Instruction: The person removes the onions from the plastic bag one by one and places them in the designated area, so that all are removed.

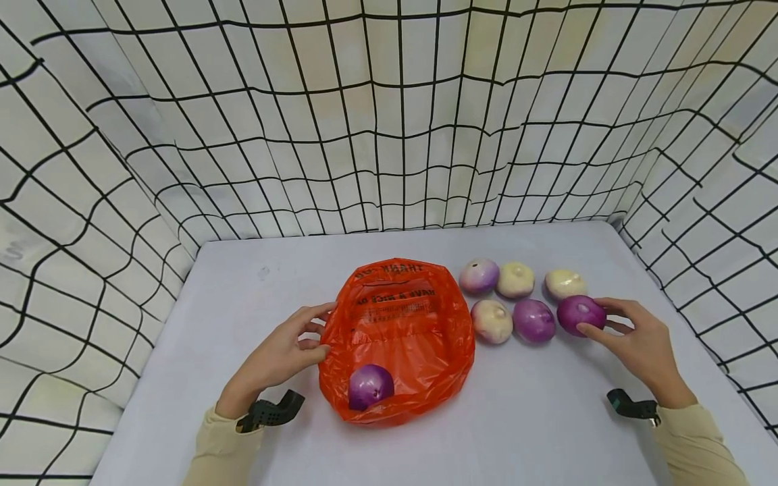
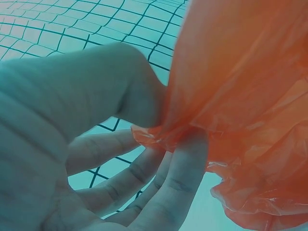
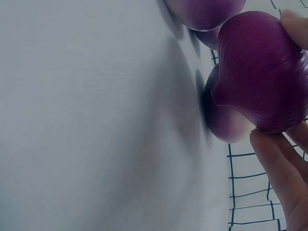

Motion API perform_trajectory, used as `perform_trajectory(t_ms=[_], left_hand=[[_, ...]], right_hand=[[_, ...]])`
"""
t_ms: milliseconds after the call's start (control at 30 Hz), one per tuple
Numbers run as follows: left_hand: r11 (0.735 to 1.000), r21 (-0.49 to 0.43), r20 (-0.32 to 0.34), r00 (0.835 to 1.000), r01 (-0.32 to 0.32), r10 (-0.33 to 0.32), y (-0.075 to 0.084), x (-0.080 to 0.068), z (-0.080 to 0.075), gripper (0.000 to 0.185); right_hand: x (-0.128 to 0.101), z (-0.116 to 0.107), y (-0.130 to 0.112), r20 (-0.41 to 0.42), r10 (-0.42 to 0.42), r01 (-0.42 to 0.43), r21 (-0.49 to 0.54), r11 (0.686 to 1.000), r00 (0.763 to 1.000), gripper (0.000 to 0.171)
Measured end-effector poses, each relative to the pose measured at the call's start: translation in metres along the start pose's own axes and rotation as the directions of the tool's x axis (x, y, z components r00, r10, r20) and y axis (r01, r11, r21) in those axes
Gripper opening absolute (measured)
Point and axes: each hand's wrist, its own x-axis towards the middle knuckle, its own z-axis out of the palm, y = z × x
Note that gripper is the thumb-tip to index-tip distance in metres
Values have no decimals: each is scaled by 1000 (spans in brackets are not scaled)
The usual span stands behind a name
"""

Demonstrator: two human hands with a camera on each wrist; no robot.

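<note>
An orange plastic bag [image 1: 401,337] lies open on the table, with one purple onion [image 1: 370,387] inside near its front. My left hand [image 1: 286,351] pinches the bag's left rim [image 2: 163,130] between thumb and fingers. My right hand [image 1: 632,337] grips a dark purple onion [image 1: 580,314] at the right end of a group of onions; the right wrist view shows that onion [image 3: 262,72] held by the fingertips [image 3: 274,159].
Several other onions lie right of the bag: a purple one [image 1: 533,320], a pale purple-white one [image 1: 491,320], and behind them three more [image 1: 515,279]. The grey table [image 1: 243,304] is walled by grid-patterned cloth [image 1: 389,121] on three sides.
</note>
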Motion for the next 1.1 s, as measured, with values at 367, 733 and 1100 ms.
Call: perform_trajectory(t_ms=[367, 733, 1100], left_hand=[[1000, 3, 1, 1000, 9, -9, -2, 0, 1, 69], [1000, 12, 3, 1000, 12, -12, -2, 1, 1, 69], [1000, 8, 3, 1000, 17, -17, -1, 0, 1, 69]], right_hand=[[-3, 6, 8, 31, 14, -13, -33, 999, 999, 60], [-2, -3, 10, 59, 11, -11, 5, 1000, 998, 60], [1, -14, 3, 37, -15, 14, 35, 999, 999, 56]])
